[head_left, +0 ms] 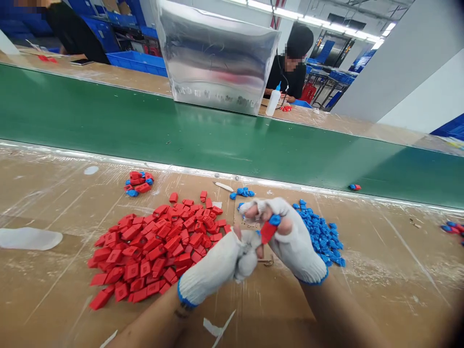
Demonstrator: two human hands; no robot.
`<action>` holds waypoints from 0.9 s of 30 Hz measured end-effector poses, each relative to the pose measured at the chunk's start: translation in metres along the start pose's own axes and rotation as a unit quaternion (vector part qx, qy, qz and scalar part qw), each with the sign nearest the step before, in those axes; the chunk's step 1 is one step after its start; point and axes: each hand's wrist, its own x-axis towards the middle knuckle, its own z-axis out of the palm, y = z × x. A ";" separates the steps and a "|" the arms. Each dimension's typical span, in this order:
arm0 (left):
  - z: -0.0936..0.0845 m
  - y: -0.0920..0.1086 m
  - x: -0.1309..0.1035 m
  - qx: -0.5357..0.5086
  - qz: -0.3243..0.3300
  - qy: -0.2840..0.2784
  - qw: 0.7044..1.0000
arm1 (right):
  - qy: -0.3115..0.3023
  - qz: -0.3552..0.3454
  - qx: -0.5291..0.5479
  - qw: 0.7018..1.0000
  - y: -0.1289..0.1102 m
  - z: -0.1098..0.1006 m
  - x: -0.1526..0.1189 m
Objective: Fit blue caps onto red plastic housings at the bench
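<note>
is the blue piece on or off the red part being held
On: the blue piece sits at the upper end of the red part in the right hand; how firmly it is seated, I cannot tell.

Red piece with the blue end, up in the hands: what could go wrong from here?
The red piece could slip: it is small, and the right hand seems to pinch it with the fingers, the left hand close by.
The right hand might scatter the loose blue pieces that lie just beyond it.
The left hand appears near the edge of the heap of red pieces, so a sideways move could knock some loose.
</note>
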 end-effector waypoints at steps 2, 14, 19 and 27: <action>-0.004 0.008 0.003 -0.060 0.000 -0.014 0.998 | 0.032 -0.003 0.108 0.994 -0.003 -0.001 0.004; -0.038 0.040 -0.001 -0.153 0.039 0.065 0.985 | 0.094 0.052 0.170 0.980 -0.030 -0.004 0.010; -0.037 0.047 -0.003 -0.153 0.043 0.082 0.984 | 0.110 0.071 0.184 0.974 -0.034 -0.003 0.012; -0.036 0.053 -0.005 -0.149 0.039 0.103 0.983 | 0.074 0.092 0.213 0.970 -0.030 -0.013 0.010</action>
